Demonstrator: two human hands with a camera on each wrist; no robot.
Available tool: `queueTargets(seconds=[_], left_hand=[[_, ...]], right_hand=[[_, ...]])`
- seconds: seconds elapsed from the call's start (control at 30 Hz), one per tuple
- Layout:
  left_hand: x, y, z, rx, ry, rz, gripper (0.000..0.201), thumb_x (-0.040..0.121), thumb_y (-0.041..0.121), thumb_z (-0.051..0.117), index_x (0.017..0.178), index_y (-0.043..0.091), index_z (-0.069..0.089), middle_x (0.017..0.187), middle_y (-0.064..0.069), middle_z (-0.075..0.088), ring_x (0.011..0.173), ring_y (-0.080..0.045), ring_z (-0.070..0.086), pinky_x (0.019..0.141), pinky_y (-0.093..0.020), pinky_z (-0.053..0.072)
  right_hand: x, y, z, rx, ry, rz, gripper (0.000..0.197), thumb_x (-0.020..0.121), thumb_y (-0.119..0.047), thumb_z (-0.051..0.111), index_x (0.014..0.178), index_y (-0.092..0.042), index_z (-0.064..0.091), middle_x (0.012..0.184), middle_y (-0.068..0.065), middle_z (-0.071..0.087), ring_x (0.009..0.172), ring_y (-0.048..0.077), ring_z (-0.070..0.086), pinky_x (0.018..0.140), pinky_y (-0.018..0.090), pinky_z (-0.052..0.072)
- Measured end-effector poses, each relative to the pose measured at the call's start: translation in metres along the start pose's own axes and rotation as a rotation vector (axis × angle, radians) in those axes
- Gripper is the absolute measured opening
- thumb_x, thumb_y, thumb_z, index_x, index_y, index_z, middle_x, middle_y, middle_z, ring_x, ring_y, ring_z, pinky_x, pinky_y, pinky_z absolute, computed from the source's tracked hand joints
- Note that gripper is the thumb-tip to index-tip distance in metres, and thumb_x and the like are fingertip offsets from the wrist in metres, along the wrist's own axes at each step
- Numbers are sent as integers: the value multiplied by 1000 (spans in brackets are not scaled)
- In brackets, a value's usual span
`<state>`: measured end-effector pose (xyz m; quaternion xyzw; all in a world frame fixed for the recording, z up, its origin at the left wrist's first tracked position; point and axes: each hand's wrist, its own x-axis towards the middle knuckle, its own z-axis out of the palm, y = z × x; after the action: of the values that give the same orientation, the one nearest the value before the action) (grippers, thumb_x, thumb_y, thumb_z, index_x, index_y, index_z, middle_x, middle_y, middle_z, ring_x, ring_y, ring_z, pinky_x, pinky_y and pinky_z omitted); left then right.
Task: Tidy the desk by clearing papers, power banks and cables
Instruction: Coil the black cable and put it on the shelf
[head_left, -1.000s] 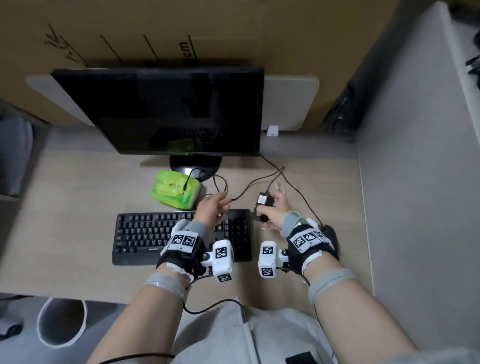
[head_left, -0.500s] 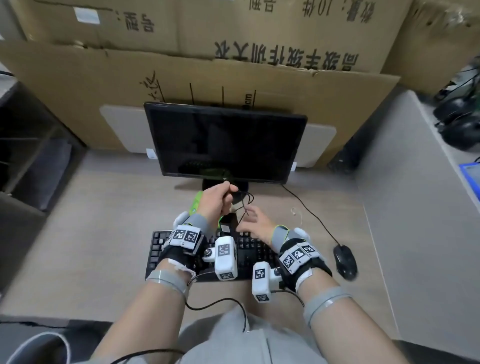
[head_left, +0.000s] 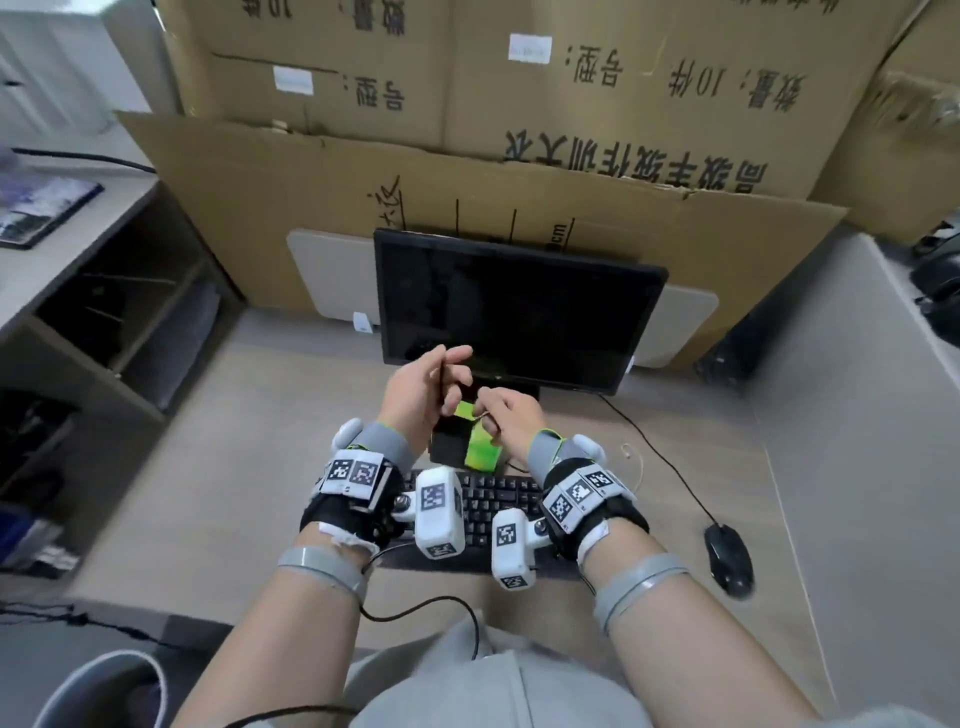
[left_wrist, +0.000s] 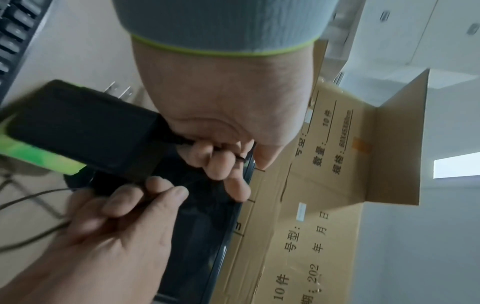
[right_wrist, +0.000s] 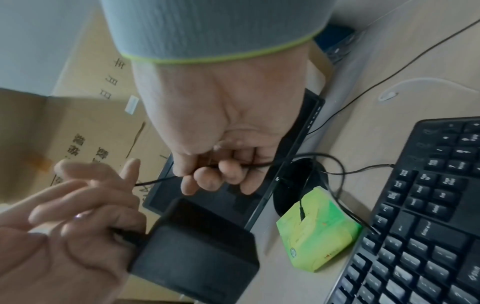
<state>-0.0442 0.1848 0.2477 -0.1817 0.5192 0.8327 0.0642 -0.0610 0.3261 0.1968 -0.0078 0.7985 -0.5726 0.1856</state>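
Note:
A black plug-in charger (head_left: 448, 441) hangs in the air in front of the monitor, its metal prongs (left_wrist: 118, 93) showing in the left wrist view. My left hand (head_left: 447, 374) grips the charger cable (left_wrist: 179, 142) right where it leaves the charger block (right_wrist: 197, 246). My right hand (head_left: 485, 415) pinches the same thin black cable (right_wrist: 257, 164) a little further along. The rest of the cable loops down past the monitor foot and its plug end lies on a green tissue pack (right_wrist: 319, 230).
A black keyboard (head_left: 498, 499) lies under my wrists, with a black mouse (head_left: 727, 558) at the right. The dark monitor (head_left: 519, 312) stands close behind my hands. A thin white cable (head_left: 631, 457) lies right of the keyboard. Cardboard boxes (head_left: 571, 156) rise behind, a grey partition (head_left: 857, 415) at the right.
The charger left the desk right of the keyboard and now hangs from my left hand in front of the monitor. Both hands rose and moved left; my right hand shifted to the cable.

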Motion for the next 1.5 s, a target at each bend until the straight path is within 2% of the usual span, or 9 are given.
queueTargets(seconds=[0.17,0.27,0.37,0.57,0.7,0.87,1.1,1.33,1.5], left_hand=[[-4,5,-10,-123,189,37,43,101,35,46,132,4,46,122,-15,66,102,-23,68,88,-29,51],[-9,-3,-16,-116,219,59,54,100,39,48,142,7,41,148,-12,48,129,-24,55,111,-35,40],[-15,-8,-21,-92,267,80,56,99,40,51,145,12,37,152,-9,42,122,-26,60,103,-35,48],[-13,3,-40,-27,353,74,76,96,41,55,157,22,14,153,-9,40,103,-23,69,84,-34,56],[-4,6,-43,42,334,26,80,92,49,57,156,26,16,152,-7,41,108,-21,61,79,-30,47],[-9,12,-40,351,7,-142,71,90,76,25,98,18,64,82,-13,63,65,-25,54,58,-27,38],[2,20,-39,265,-76,-118,92,91,75,16,101,2,71,48,-2,40,39,-12,28,42,-25,14],[3,21,-17,33,4,-19,79,96,65,30,129,-4,47,79,-13,67,46,-17,49,46,-23,36],[8,15,2,41,129,-12,51,101,54,32,126,11,44,137,-17,55,117,-30,59,80,-31,51]], right_hand=[[2,-13,10,-153,-211,-89,21,88,-39,64,96,-24,77,56,-6,49,57,10,41,62,26,36],[-4,-23,9,-286,-345,-146,28,87,-49,64,71,-29,75,50,-10,47,47,5,36,57,22,31],[-4,-29,4,-372,-416,-168,49,85,-53,63,45,-25,57,41,-11,45,39,2,33,54,24,29],[7,-28,19,-370,-457,-146,24,86,-42,60,90,-25,77,59,-9,61,43,0,38,61,25,37],[9,-44,20,-287,-472,-146,12,82,-27,68,76,-24,78,65,-6,69,56,0,47,61,19,38],[3,-75,23,20,-409,-169,15,80,1,60,81,-3,74,70,15,66,48,10,46,55,20,42],[37,-52,5,166,79,-179,8,85,-10,68,89,-15,73,84,7,74,80,13,70,82,29,57],[30,-24,12,-59,-117,-53,14,92,-24,64,97,-18,75,64,-6,65,36,-5,45,48,12,34],[20,-28,3,-182,-308,-70,15,89,-27,65,97,-20,76,57,-7,57,41,-1,41,53,14,34]])
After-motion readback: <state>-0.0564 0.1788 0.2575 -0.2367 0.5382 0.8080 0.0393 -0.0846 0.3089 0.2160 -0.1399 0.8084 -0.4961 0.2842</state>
